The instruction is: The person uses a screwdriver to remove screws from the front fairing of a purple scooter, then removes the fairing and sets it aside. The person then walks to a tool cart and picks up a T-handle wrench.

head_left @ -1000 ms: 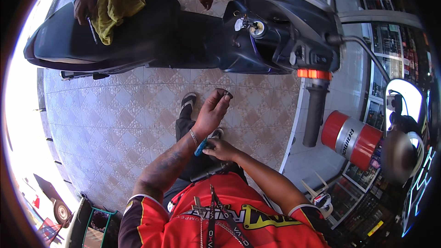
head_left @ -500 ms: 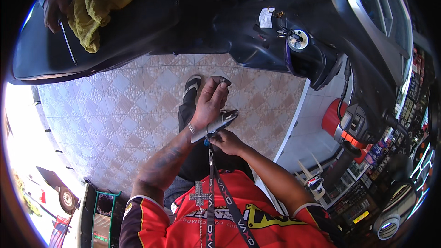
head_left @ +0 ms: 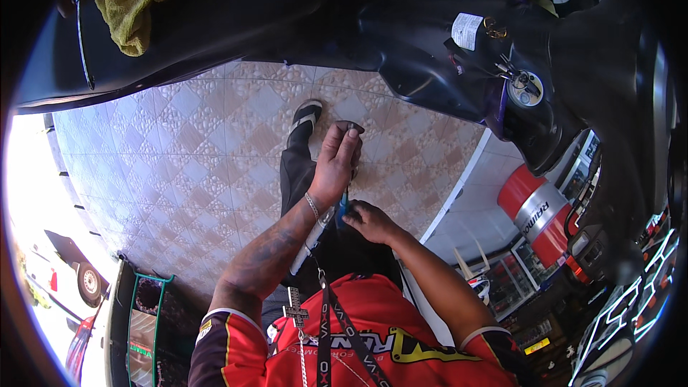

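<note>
My left hand (head_left: 338,165) is raised over the tiled floor, its fingertips pinched together. A small dark bit shows at the tips, too small to name. Lower and to the right, my right hand (head_left: 371,223) has its fingers curled round a blue-handled tool (head_left: 342,206), whose thin front part reaches up toward my left hand and is partly hidden. A slim silver object (head_left: 312,242) hangs by my left forearm, close to the clip of my lanyard (head_left: 326,315).
A dark scooter (head_left: 444,64) stretches across the far side, keys in its ignition (head_left: 525,89). On its seat lie a yellow cloth (head_left: 132,11) and a metal rod (head_left: 84,46) by another person's dim hand. A red and silver drum (head_left: 534,208) and shelves stand at right.
The view has shifted, so the scooter sits farther up and right. The silver object has swung down along my left forearm, and the blue handle by my right hand shows more. My left hand stays pinched.
</note>
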{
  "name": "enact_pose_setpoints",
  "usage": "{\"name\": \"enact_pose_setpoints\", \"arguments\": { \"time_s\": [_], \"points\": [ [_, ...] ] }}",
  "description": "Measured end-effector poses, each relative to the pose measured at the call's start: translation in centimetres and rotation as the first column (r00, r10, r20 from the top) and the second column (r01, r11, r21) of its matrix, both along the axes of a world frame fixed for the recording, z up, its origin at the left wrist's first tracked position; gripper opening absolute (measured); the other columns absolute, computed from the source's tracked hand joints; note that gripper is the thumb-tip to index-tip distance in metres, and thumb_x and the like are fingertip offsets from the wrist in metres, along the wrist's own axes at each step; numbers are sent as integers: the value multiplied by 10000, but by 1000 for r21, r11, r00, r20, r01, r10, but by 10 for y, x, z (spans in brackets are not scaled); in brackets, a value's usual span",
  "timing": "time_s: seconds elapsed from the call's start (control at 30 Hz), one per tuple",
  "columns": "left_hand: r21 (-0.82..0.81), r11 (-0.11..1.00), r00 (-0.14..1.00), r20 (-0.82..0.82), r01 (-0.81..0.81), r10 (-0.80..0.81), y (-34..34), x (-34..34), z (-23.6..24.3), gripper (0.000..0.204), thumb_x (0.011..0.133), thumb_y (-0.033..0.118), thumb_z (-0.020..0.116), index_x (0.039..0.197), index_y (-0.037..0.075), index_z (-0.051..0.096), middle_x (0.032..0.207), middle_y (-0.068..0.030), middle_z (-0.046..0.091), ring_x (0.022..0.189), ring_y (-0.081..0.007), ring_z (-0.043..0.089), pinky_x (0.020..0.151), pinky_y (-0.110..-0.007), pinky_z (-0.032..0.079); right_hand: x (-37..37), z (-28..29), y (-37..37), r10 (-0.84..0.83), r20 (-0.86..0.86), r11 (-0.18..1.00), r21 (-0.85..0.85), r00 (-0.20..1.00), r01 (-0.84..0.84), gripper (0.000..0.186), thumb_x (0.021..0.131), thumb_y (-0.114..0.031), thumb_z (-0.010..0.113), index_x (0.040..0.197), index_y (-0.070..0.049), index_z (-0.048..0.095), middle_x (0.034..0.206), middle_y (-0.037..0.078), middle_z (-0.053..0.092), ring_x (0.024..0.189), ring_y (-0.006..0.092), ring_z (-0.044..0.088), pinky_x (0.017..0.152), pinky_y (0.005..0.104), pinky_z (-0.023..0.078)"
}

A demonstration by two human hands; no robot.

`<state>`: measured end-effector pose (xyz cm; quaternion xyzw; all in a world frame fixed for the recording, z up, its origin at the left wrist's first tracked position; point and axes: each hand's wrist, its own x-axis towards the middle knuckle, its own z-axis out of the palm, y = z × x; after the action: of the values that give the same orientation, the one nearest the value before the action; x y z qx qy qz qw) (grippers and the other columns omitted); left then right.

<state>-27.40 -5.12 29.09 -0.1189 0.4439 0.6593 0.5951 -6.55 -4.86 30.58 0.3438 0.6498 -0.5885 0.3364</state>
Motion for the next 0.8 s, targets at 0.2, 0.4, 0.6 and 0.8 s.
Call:
{"name": "enact_pose_setpoints", "arguments": {
  "time_s": [0.2, 0.4, 0.6, 0.8],
  "points": [
    [24, 994, 992, 62, -109, 107, -10, -1, -5, 119, 1066, 216, 483, 1038, 110, 531, 711, 68, 412, 580, -34, 335, 499, -211, 279, 4, 2, -2, 95, 63, 994, 40, 993, -98, 508, 985, -397, 554, 1305, -3, 545, 1293, 227, 600, 1217, 374, 566, 1036, 420, 442],
    [85, 983, 985, -31, -165, 168, -8, -2, 11, 147, 1065, 233, 486, 1068, 91, 521, 708, 43, 441, 585, -57, 395, 523, -231, 348, 16, 25, 18, 42, 61, 996, 72, 997, -46, 505, 985, -397, 555, 1308, -9, 546, 1294, 225, 602, 1221, 377, 564, 1026, 421, 445],
    [50, 987, 987, -43, -152, 154, -4, 16, 52, 151, 1056, 243, 479, 1091, 104, 529, 835, -33, 544, 700, -147, 566, 718, -336, 535, 61, 55, 35, -165, 80, 984, 74, 983, 160, 449, 981, -393, 595, 1262, -50, 527, 1198, 183, 645, 1106, 327, 637, 934, 409, 498],
    [90, 988, 992, -10, -124, 125, -5, 59, 91, 171, 1061, 226, 463, 1123, 71, 503, 910, -91, 602, 837, -242, 654, 828, -417, 578, 142, 82, 44, -594, 41, 800, -76, 803, 595, 409, 977, -349, 635, 1247, -94, 466, 1027, 92, 654, 958, 169, 653, 808, 319, 528]
  ]
}}
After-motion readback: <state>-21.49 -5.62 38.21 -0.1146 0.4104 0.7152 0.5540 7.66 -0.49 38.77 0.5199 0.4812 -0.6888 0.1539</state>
